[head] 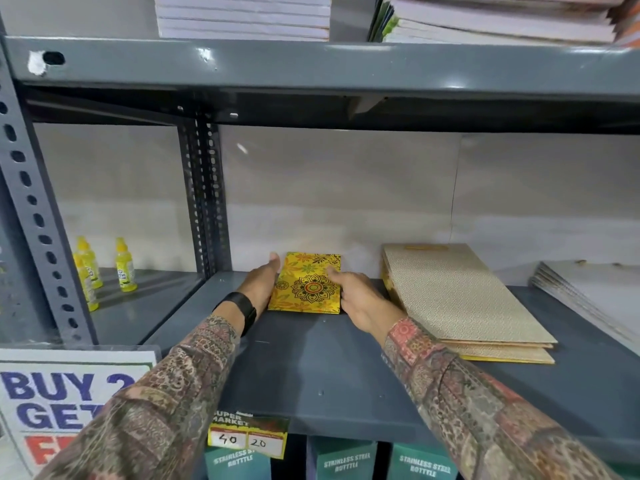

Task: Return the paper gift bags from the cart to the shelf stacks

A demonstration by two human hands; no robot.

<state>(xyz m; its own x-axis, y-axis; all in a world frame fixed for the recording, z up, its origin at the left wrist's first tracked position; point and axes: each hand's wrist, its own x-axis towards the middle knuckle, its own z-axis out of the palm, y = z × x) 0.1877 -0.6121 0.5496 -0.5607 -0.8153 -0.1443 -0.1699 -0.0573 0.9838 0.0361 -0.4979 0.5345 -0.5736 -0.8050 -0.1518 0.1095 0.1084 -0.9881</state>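
A small stack of yellow gift bags with a mandala print (306, 284) lies flat on the grey shelf (311, 368), near the back wall. My left hand (261, 284) rests flat against the stack's left edge, fingers straight. My right hand (356, 294) presses against its right edge, with the thumb lying on top. Both hands flank the stack; neither lifts it. To the right lies a larger stack of beige patterned gift bags (464, 303). The cart is out of view.
Grey-white flat items (588, 292) sit at the far right of the shelf. Yellow bottles (104, 268) stand in the left bay behind a slotted post (204, 195). A shelf of notebooks (242, 15) hangs low overhead. A promo sign (52, 396) and price tag (247, 436) mark the front edge.
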